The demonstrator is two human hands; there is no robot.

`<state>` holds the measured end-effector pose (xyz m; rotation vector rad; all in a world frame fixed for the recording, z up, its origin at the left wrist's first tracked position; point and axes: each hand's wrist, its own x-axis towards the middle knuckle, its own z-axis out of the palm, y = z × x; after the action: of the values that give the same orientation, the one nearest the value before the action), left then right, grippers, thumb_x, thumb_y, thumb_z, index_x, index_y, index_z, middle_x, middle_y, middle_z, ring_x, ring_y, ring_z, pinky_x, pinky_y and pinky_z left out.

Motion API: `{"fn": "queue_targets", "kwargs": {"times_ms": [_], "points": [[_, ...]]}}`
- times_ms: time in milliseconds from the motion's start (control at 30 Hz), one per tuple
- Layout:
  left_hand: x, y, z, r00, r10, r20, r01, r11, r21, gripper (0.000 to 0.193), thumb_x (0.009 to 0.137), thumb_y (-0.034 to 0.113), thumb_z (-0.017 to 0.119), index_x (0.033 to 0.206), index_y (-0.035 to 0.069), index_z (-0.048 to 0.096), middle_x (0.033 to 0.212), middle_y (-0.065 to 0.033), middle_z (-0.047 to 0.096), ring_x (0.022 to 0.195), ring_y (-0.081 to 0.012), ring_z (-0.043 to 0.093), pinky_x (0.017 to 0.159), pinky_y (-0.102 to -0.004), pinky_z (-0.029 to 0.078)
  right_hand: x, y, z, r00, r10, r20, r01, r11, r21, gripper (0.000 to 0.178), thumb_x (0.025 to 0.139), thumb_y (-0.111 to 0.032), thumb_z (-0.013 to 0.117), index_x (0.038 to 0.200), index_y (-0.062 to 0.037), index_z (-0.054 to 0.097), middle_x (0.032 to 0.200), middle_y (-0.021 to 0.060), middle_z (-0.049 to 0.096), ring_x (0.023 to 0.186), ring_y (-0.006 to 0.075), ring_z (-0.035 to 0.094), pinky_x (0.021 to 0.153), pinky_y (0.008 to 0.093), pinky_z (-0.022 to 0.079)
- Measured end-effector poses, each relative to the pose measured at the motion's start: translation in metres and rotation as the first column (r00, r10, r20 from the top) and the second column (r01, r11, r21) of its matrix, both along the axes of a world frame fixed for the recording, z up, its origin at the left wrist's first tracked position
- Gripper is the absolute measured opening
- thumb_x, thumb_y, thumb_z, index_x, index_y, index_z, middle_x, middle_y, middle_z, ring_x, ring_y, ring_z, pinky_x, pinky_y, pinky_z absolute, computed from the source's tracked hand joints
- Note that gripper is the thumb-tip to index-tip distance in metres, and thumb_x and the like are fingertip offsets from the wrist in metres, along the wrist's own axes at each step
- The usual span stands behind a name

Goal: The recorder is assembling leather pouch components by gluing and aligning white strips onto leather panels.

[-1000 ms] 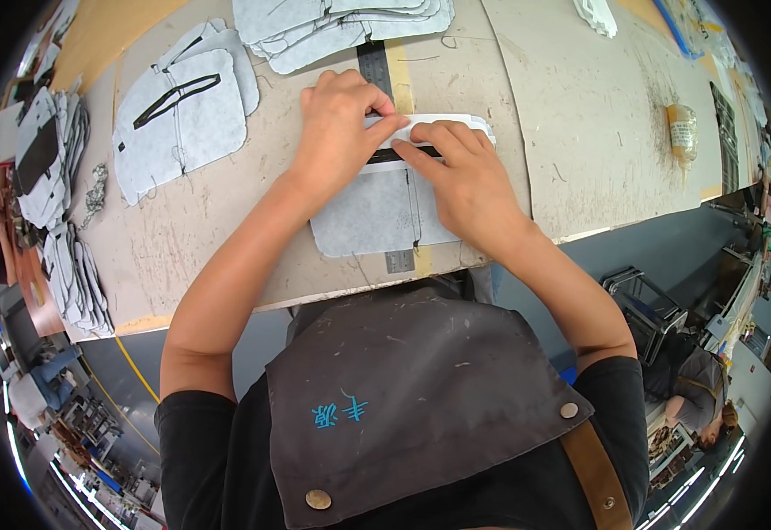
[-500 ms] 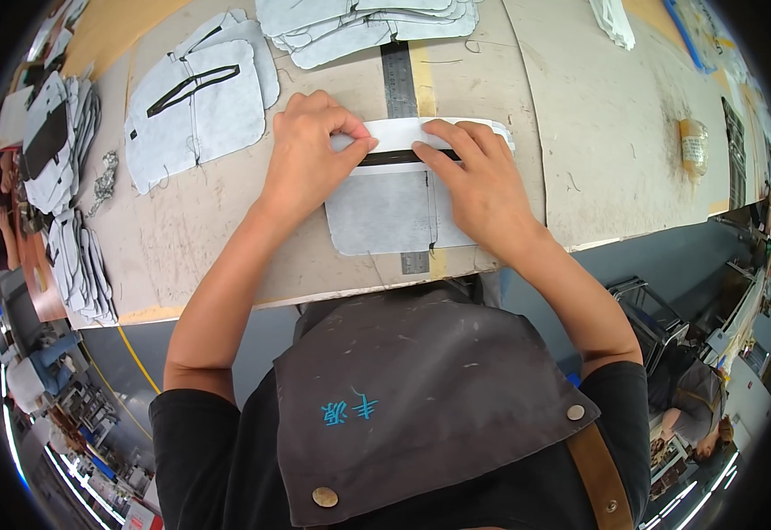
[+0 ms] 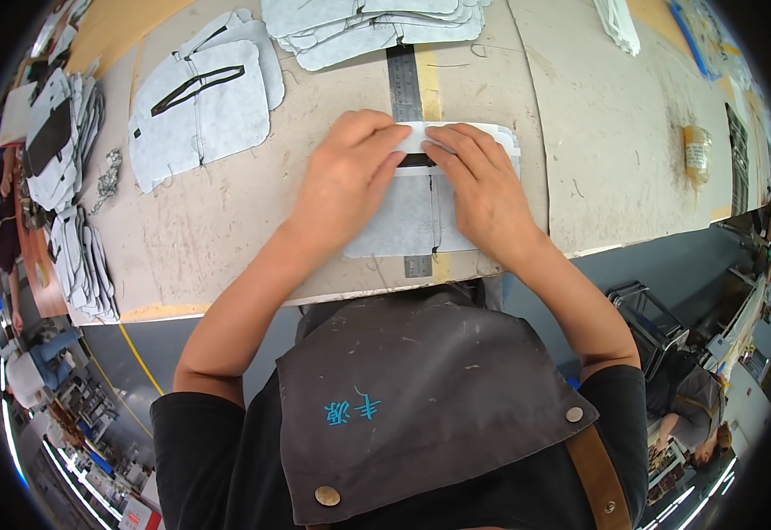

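Both hands on pale panel point(image 3: 394, 216) lying across steel ruler point(image 3: 406, 88).
Left hand point(image 3: 350, 172) left of ruler, thumb and fingers slightly apart at panel's white flap point(image 3: 414, 137); right hand point(image 3: 482, 181) right of ruler, fingers bent, close together on flap. Can't tell if either pinches. Black strip point(image 3: 417, 161) crosses above ruler; panel stack point(image 3: 372, 31) at ruler's far end.

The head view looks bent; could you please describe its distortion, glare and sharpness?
In the head view, the table edge curves; also in head view, lights at lower left glare white, while left hand, right hand and panel look fairly sharp.
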<state>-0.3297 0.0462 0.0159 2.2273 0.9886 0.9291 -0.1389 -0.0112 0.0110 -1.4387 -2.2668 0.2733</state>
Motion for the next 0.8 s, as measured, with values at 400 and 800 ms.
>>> {"fn": "queue_targets", "kwargs": {"times_ms": [400, 800], "points": [[0.005, -0.011, -0.012, 0.955, -0.1, -0.279, 0.155, 0.972, 0.179, 0.039, 0.077, 0.001, 0.068, 0.114, -0.004, 0.061, 0.124, -0.012, 0.058, 0.118, -0.0278, 0.054, 0.094, -0.0351, 0.048, 0.006, -0.005, 0.004, 0.998, -0.013, 0.053, 0.015, 0.999, -0.042, 0.044, 0.081, -0.007, 0.062, 0.124, 0.0024, 0.055, 0.136, 0.0115, 0.049, 0.126, 0.0284, 0.044, 0.103, 0.0402, 0.038], [0.004, -0.027, 0.002, 0.875, -0.156, -0.459, 0.217, 0.973, 0.084, 0.053, 0.08, 0.015, 0.07, 0.129, 0.005, 0.054, 0.141, -0.0094, 0.047, 0.133, -0.0265, 0.041, 0.104, -0.0395, 0.04, 0.025, -0.016, 0.012, 0.975, 0.021, 0.219, 0.019, 0.984, -0.177, 0.06, 0.091, -0.028, 0.056, 0.141, -0.0005, 0.037, 0.15, 0.0118, 0.033, 0.141, 0.0262, 0.027, 0.115, 0.0408, 0.022]]}}
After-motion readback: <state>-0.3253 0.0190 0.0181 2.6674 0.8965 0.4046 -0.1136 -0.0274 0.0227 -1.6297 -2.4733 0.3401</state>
